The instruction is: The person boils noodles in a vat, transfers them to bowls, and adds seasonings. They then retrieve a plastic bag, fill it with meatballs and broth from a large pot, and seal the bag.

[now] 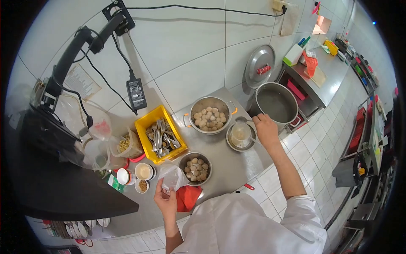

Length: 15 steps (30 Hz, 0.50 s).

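Note:
My left hand (165, 200) pinches a clear plastic bag (171, 177) by its edge, beside the metal bowl of round balls (197, 183). A red cloth (188, 198) lies just right of that hand. My right hand (266, 130) is closed around the handle of a small metal spoon (242, 120). The spoon's head is over a translucent plastic cup (241, 132), which stands in a metal bowl (231, 144). Behind the cup is a pot of pale balls (207, 127) with orange-trimmed handles. A tall pot of liquid (277, 106) stands beyond my right hand.
A yellow bin (182, 149) holds forks and spoons. Small cups (144, 171) and clear plastic tubs (98, 153) stand left of it. A dark screen (72, 173) on a wall arm (69, 70) overhangs the left side. A pot lid (259, 63) leans against the wall.

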Motion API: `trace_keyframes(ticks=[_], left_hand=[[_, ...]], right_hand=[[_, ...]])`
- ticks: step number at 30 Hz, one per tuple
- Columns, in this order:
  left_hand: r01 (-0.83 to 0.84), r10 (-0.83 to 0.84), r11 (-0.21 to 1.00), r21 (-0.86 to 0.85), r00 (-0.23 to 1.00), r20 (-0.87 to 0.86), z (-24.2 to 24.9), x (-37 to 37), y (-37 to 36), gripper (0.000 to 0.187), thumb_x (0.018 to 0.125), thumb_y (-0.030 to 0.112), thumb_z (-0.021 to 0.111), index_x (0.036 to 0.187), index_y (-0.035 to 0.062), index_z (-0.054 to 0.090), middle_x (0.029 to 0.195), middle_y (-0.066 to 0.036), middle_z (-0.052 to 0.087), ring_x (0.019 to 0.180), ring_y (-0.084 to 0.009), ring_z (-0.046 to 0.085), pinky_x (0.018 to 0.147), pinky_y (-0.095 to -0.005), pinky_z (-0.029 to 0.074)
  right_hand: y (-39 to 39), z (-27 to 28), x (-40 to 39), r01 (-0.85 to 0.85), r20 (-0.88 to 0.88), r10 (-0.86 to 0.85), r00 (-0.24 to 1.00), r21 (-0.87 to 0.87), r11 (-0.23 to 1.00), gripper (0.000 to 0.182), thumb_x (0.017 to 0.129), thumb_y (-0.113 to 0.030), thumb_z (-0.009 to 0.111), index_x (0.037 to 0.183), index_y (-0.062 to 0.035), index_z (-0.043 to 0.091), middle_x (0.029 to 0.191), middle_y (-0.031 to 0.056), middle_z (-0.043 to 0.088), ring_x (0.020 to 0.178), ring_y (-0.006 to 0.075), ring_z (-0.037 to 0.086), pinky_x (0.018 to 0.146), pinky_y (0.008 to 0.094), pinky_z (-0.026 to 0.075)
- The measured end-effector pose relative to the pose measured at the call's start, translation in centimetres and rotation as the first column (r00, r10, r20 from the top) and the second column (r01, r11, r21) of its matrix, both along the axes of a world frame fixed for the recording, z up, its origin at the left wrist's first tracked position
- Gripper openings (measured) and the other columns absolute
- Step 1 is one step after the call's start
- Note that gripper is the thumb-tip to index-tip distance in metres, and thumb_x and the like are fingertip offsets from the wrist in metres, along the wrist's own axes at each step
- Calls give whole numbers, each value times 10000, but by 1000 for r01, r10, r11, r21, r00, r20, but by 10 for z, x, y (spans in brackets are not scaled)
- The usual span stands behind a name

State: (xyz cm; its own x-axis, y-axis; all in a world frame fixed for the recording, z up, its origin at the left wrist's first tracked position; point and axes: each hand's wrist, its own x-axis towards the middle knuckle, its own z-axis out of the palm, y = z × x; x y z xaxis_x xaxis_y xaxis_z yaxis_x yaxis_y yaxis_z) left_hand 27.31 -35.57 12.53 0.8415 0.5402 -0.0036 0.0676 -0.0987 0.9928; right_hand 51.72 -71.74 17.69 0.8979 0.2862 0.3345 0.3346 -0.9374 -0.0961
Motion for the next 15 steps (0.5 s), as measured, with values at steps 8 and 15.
trace_keyframes(ticks=[8, 15], left_hand=[[54, -54, 999, 0, 998, -29, 3, 13, 6, 529, 878, -126, 544, 1394, -106, 433, 1174, -176, 634, 1035, -175, 640, 821, -248, 520], [-139, 142, 984, 110, 990, -17, -16, -11, 29, 511, 819, -92, 602, 1325, -84, 532, 1037, -97, 659, 820, -110, 604, 729, -246, 479]], right_hand=[[88, -85, 131, -47, -208, 44, 977, -10, 999, 195, 849, -46, 560, 979, -38, 705, 1032, 173, 688, 976, 355, 681, 808, 438, 555], [140, -108, 172, -218, -399, 142, 906, -153, 964, 150, 795, -129, 681, 906, -57, 753, 978, 170, 738, 956, 327, 714, 796, 419, 571]])
